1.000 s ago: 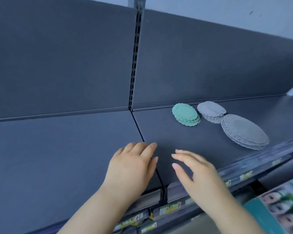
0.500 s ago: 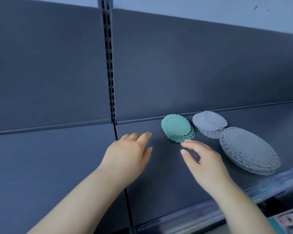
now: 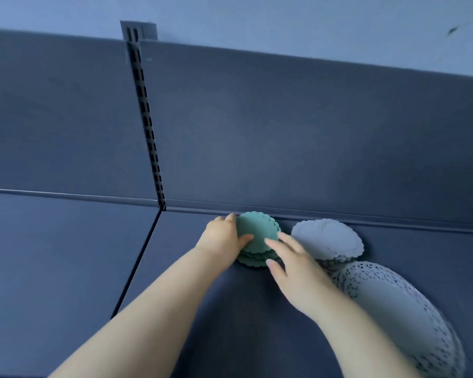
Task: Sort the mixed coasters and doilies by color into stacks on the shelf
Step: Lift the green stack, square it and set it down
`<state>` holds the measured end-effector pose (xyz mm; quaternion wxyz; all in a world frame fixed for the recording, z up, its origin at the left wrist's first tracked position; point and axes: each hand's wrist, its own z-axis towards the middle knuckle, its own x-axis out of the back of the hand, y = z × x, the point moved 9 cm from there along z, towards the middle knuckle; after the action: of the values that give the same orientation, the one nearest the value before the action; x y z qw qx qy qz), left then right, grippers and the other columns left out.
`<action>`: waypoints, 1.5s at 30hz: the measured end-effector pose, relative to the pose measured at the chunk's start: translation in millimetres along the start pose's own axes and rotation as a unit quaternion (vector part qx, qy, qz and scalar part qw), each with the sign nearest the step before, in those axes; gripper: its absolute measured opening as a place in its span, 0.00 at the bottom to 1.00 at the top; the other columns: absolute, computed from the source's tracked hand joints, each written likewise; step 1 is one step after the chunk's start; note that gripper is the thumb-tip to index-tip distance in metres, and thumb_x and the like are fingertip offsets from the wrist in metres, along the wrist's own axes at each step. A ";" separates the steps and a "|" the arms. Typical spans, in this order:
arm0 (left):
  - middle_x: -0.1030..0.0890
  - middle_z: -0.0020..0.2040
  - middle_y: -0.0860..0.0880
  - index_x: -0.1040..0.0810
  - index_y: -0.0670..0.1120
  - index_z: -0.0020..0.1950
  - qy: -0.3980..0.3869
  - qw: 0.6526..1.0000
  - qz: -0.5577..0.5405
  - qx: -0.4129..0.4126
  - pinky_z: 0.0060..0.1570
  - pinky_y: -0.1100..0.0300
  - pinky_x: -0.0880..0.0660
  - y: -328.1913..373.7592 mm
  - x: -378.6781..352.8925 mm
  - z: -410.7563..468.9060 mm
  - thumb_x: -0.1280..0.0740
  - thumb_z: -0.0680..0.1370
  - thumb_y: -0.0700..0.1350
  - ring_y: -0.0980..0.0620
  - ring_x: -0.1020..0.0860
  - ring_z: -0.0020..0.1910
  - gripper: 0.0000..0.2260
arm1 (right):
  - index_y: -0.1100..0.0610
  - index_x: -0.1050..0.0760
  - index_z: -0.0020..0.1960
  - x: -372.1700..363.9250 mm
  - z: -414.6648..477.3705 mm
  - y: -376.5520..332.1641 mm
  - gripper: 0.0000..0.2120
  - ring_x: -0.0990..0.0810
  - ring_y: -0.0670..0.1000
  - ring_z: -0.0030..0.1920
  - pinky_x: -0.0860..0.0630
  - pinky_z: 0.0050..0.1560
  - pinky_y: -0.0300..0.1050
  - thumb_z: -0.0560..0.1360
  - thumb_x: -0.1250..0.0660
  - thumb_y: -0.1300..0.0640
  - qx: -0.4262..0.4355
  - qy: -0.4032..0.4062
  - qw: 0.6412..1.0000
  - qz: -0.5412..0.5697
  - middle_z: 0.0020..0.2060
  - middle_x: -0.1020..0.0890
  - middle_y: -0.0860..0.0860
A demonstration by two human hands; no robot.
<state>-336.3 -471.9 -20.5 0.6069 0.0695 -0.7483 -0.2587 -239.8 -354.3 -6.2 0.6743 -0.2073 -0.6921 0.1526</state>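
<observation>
A stack of green scalloped coasters [image 3: 258, 233] sits on the dark shelf [image 3: 230, 309] near its back wall. My left hand [image 3: 224, 238] grips the stack's left edge, thumb on the top coaster. My right hand [image 3: 290, 266] touches the stack's right front side with fingers spread, holding nothing. Right of the green stack lies a stack of small white doilies [image 3: 328, 241]. A stack of large white lace doilies [image 3: 393, 309] lies at the front right, partly hidden by my right forearm.
The shelf's back panel [image 3: 284, 132] rises just behind the stacks. A slotted upright [image 3: 148, 124] and a seam split the shelf into left and right sections. The left shelf section [image 3: 52, 255] is bare.
Both hands have moved forward from the shelf's front to the green coasters. My left hand has taken hold of the stack. The view has tilted up and closer.
</observation>
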 end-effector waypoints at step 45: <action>0.24 0.51 0.50 0.34 0.47 0.58 0.013 0.950 -0.286 0.125 0.52 0.53 0.23 -8.1 -9.3 -0.2 0.24 0.67 0.47 0.50 0.23 0.50 0.25 | 0.49 0.45 0.73 -4.1 6.0 13.0 0.26 0.44 0.48 0.73 0.46 0.69 0.40 0.77 0.40 0.52 0.066 -0.081 0.994 -0.014 0.75 0.53 0.46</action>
<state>-335.5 -475.1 -32.4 0.5036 0.3594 -0.7152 -0.3252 -244.7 -344.6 -16.4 0.6306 -0.1397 -0.7354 0.2048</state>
